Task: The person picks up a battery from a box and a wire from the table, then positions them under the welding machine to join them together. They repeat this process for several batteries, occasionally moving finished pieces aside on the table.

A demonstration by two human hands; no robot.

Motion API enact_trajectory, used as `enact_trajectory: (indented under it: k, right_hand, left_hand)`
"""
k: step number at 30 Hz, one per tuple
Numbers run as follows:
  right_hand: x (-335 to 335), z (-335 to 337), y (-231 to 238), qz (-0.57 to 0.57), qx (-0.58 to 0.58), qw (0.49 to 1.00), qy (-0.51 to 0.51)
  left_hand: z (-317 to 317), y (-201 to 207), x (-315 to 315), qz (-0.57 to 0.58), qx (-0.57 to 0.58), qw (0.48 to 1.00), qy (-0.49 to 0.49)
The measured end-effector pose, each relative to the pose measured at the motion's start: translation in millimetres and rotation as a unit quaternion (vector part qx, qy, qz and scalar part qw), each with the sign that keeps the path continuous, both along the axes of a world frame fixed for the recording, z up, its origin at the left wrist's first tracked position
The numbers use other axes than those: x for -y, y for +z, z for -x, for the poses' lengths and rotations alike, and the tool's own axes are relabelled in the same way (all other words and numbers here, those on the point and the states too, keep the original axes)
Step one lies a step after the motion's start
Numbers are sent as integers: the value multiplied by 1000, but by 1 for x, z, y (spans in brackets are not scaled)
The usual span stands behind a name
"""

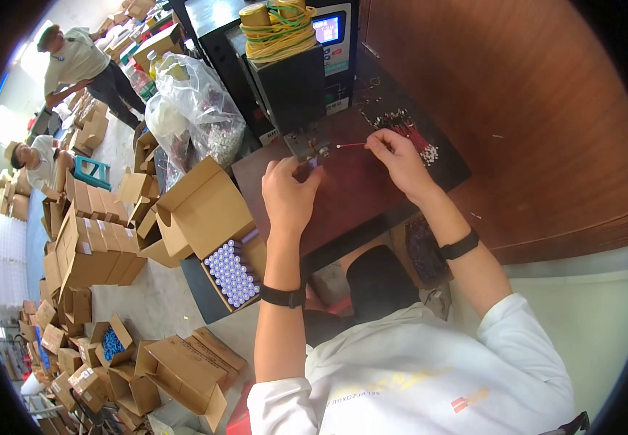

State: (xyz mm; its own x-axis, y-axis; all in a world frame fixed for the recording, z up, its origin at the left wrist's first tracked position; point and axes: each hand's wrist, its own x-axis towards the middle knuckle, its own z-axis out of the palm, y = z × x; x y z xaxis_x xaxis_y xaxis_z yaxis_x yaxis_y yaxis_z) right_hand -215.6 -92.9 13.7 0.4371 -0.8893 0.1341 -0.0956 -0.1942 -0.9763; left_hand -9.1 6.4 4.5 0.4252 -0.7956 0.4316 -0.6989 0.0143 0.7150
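My left hand (287,194) is closed on a purple cylindrical battery cell (313,162), mostly hidden by the fingers. It holds the cell at the metal tips (321,150) low on the front of a black spot-welding machine (288,90). To the right, my right hand (399,161) pinches a short red wire (354,145) above the dark red work board (350,185). The wire's pale end points left toward the cell, with a small gap between them. Beyond my right hand lies a heap of red wires (419,138) with white ends.
An open carton of upright purple cells (233,275) stands left of my left forearm. Yellow-green cable (278,40) is coiled on the machine. Clear plastic bags (198,109) and many cardboard boxes (100,243) crowd the left side. Two other people (82,65) are farther back.
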Motion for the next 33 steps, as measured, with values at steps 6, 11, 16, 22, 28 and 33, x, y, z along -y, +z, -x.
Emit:
enact_trajectory:
  k: [6,11,16,22,28,33]
  right_hand:
    - [1,0,-1,-2,9,1000,0]
    - [-1,1,2,-4,11,1000,0]
    - [-3,1,1,13,22,1000,6]
    - [-9,2,3,38,-21,999,6]
    - [-8,8,3,36,-16,999,23]
    - [-11,1,14,-11,-21,997,72]
  left_hand:
    - [0,1,0,-9,5,1000,2]
    - [3,5,-1,-7,-12,1000,-4]
    - [1,4,-2,-22,-19,1000,3]
    - [2,-1,-3,-3,-62,998,-9]
    - [1,0,-8,-1,-47,998,-33]
    - [-3,-3,-7,-2,-58,998,-39]
